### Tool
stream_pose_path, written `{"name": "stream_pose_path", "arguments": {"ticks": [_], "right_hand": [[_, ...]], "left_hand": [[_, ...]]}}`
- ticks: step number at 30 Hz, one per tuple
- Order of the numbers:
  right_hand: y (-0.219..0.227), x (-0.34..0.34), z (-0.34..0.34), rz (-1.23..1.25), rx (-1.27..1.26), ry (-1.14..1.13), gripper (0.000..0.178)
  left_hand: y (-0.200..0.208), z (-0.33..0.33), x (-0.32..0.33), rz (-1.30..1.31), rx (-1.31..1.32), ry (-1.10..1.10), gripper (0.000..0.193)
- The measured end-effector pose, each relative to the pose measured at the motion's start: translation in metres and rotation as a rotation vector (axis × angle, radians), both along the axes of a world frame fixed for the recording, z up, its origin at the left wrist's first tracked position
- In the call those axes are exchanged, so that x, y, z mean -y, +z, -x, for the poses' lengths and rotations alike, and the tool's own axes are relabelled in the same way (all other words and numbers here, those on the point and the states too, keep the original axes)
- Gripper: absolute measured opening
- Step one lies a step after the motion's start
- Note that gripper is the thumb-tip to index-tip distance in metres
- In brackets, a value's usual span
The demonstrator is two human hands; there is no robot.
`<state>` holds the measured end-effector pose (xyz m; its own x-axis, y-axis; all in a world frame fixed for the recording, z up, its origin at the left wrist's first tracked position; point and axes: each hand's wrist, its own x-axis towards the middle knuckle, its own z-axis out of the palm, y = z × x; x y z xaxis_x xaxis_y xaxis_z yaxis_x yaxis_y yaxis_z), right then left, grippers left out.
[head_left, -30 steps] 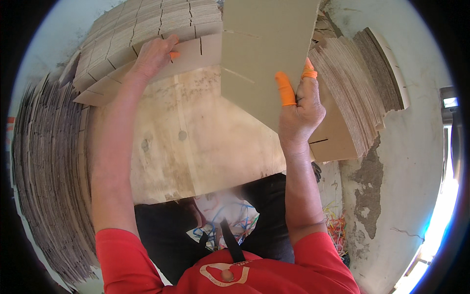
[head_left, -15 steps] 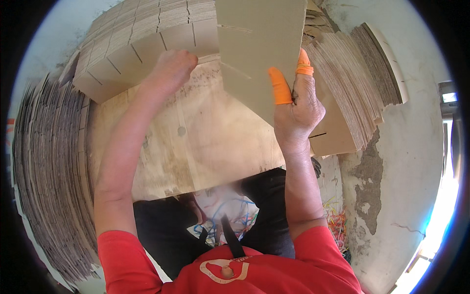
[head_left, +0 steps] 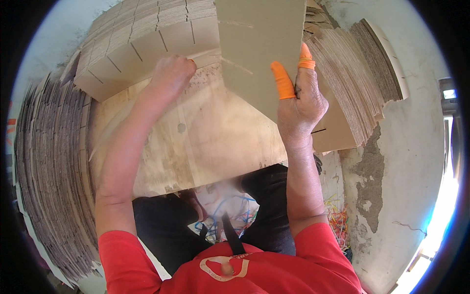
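A plain grey-brown cardboard sheet (head_left: 259,49) stands tilted up in front of me, two pale scuff lines across its face. My right hand (head_left: 301,108) grips its right edge, the thumb in an orange finger cot flat on the face and another orange-capped finger at the edge. My left hand (head_left: 174,73) is closed beside the front of a row of slotted cardboard pieces (head_left: 156,41). An orange cot just shows at its fingers, which are mostly turned away. A thin pale edge shows beside my left forearm; what that hand holds is hidden.
Beneath my hands lies a wooden board tabletop (head_left: 210,132). A tall stack of cardboard (head_left: 49,166) lines the left side. More cardboard (head_left: 342,83) leans in a fanned stack at the right, by a worn wall (head_left: 406,161). Coloured straps (head_left: 338,220) lie on the floor.
My right hand has shifted slightly up and right with the sheet. My left hand has moved a little down and left, and a pale edge now shows beside that forearm.
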<state>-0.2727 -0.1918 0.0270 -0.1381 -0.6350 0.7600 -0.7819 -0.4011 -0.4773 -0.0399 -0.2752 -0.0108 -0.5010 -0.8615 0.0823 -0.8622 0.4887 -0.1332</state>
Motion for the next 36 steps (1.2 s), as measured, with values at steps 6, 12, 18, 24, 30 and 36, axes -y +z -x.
{"name": "stream_pose_path", "arguments": {"ticks": [6, 12, 18, 24, 30, 36], "right_hand": [[-0.002, -0.001, -0.003, 0.024, -0.088, 0.054, 0.061], [-0.013, 0.004, -0.008, 0.056, -0.057, 0.073, 0.061], [-0.028, 0.003, -0.007, -0.258, -0.191, 0.18, 0.074], [-0.052, -0.002, -0.012, -0.346, -0.361, 0.248, 0.087], [-0.064, -0.001, -0.014, -0.374, -0.392, 0.219, 0.091], [-0.078, 0.003, -0.008, -0.296, -0.311, 0.262, 0.09]], "left_hand": [[0.004, -0.001, -0.004, 0.013, 0.022, -0.021, 0.013], [0.007, 0.017, -0.027, 0.197, -0.111, -0.196, 0.003], [0.018, 0.03, -0.049, 0.154, -0.113, -0.223, 0.003], [0.012, 0.022, -0.054, 0.131, -0.201, -0.141, 0.006], [0.018, 0.028, -0.067, -0.052, -0.318, -0.141, 0.008], [0.049, 0.015, -0.06, -0.646, -0.595, -0.129, 0.035]]}}
